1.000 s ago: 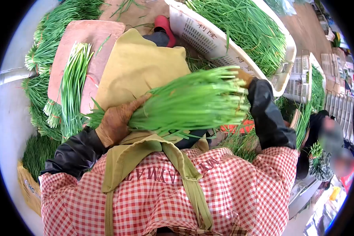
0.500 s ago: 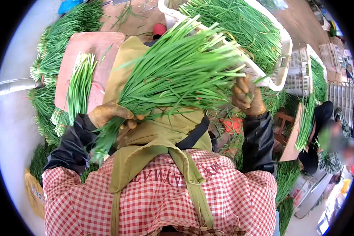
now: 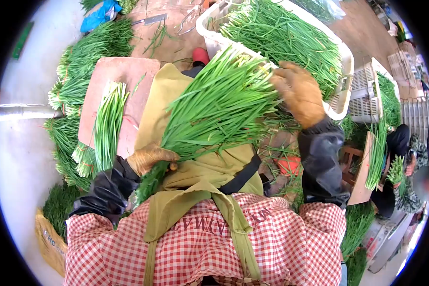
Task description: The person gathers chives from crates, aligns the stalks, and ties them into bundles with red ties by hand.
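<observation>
A large loose bunch of garlic chives (image 3: 219, 105) lies across the front of my body, its pale stem ends toward the upper right. My gloved left hand (image 3: 153, 158) is closed around the leafy end, and leaf tips hang below the fist. At the stem ends, my gloved right hand (image 3: 300, 94) has its fingers bent against the stalks, slightly blurred; their tips are partly hidden. Left of the bunch, a smaller bundle of chives (image 3: 110, 124) rests on a pinkish board (image 3: 140, 78).
A white crate (image 3: 348, 62) full of chives stands at the upper right. Tied bundles (image 3: 69, 138) are piled at the left. A knife (image 3: 150, 19) lies on the floor near a blue bag (image 3: 100, 15). Another person (image 3: 407, 176) holds chives at the far right.
My right hand has turned back-up and moved up against the stem ends. The bunch looks gathered more closely, its stem ends less spread. My left hand keeps its hold; the whole view has shifted.
</observation>
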A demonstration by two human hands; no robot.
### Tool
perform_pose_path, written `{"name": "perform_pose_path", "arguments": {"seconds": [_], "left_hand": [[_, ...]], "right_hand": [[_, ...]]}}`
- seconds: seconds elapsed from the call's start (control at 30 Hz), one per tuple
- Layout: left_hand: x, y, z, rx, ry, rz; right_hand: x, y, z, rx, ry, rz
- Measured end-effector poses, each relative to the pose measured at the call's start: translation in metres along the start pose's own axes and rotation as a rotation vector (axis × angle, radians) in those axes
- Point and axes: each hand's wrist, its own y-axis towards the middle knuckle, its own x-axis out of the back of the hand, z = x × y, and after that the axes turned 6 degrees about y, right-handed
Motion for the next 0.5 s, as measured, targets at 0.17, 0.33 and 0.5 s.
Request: {"name": "perform_pose_path", "arguments": {"seconds": [0.17, 0.33, 0.5], "left_hand": [[-0.011, -0.002, 0.01, -0.149, 0.108, -0.01], [-0.013, 0.002, 0.021, -0.265, 0.165, -0.024], [-0.031, -0.003, 0.008, -0.237, 0.226, -0.085]], "right_hand": [[-0.033, 0.013, 0.034, -0.05, -0.362, 0.128], [-0.051, -0.005, 0.023, -0.081, -0.292, -0.011], [-0.1, -0.026, -0.003, -0.187, 0.735, -0.119]]}}
